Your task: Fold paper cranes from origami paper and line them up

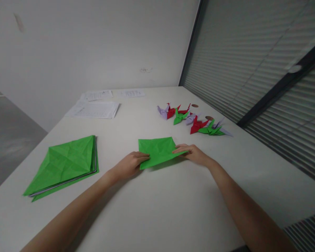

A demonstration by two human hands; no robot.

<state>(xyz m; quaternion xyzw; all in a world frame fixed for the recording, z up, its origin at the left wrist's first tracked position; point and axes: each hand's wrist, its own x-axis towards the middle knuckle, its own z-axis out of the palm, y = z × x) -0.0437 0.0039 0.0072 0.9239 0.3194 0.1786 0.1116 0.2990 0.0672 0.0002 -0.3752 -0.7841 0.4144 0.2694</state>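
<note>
Green paper sheet (pixel 159 148): located at the middle of the bench (pixel 162 210), between the two hands. The far edge lies flat or nearly so; the near edge rises toward the right corner and casts a shadow below. The left hand (pixel 134 162) places its fingers over the left edge; the thumb is hidden, so a closed grip cannot be confirmed. The right hand (pixel 189 152) grips the raised right edge, fingertips on the upper face. The bench meets the wall (pixel 107 45) at the far end and the window blinds (pixel 246 59) along the right. The widest stretch of bench surface extends between the forearms; a second strip separates the sheet from the folded cranes (pixel 180 117).

Count:
- Sheet in hand: one.
- Cranes: at least eight visible (three red, three lilac, two green); overlap prevents an exact count.
- Folded paper stack (pixel 68 157): one, green on top, layers not countable.
- Brown round spots (pixel 209 118): two.

Surroundings: the stack sits left of the left hand, well apart. Printed papers (pixel 94 109) occupy the far left. The cranes limit movement beyond the right hand.
</note>
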